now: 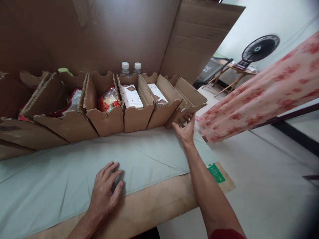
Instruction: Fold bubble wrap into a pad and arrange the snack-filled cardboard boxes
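My right hand [186, 131] is at the front of the rightmost cardboard box [190, 89], its thumb on the left part of the front and its fingers round towards the right corner. That box leans outwards to the right, and its lower inside is hidden. Palm down over the pale green cloth [154, 156], my left hand [107, 186] has its fingers apart and holds nothing. White cartons with brown shapes fill two neighbouring boxes: one carton [132, 96] and another carton [157, 93]. A red and clear snack packet [109, 99] lies in the box further left.
More cardboard boxes [66, 127] continue leftwards, one with a silvery packet [75, 99]. Two capped bottles [125, 69] stand behind the row, before a tall cardboard panel [124, 30]. Off the table's right end hang a floral curtain [269, 89] and, beyond, a black fan [260, 49] stands.
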### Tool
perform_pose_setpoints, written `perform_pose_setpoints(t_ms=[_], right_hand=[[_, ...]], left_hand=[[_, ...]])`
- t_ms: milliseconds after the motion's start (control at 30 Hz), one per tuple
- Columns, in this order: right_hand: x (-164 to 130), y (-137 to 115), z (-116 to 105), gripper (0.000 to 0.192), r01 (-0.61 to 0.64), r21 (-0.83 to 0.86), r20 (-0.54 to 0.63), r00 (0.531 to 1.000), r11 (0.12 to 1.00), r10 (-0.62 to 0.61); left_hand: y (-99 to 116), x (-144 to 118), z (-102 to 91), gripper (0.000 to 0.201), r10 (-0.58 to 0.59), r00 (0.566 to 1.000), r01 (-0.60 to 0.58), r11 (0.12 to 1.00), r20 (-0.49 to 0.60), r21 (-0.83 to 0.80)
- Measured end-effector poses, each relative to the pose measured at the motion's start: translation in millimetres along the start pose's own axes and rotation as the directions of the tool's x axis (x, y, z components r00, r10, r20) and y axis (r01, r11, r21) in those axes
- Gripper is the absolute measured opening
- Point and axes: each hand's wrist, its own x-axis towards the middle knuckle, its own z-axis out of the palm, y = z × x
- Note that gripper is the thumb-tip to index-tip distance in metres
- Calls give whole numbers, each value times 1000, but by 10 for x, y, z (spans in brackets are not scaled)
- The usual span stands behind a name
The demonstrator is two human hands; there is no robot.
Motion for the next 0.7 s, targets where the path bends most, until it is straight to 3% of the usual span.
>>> perform_pose_setpoints(t_ms=[100,167,267,367,500,700], right_hand=[[-114,-178,-72,88,-31,-90,-140,990,996,18],[-143,-430,-76,66,91,-102,-133,986,991,-104],[-64,-896,17,57,243,-121,84,969,962,-234],[118,-1226,162,58,283,-307,325,929,909,-180],[280,-1294,244,29,293,-429,410,906,854,-105],[232,-1250,226,25,291,-417,404,908,861,-111]], left_hand=[[20,17,-9,26,16,1000,-16,1000,0,7],[31,30,-19,26,32,999,-32,999,6,15],[41,48,-33,24,47,999,-47,998,12,51],[37,53,-34,24,54,999,-54,996,-1,64],[10,48,-13,24,76,997,-75,995,-13,67],[-36,21,27,24,57,998,-57,996,-8,76]])
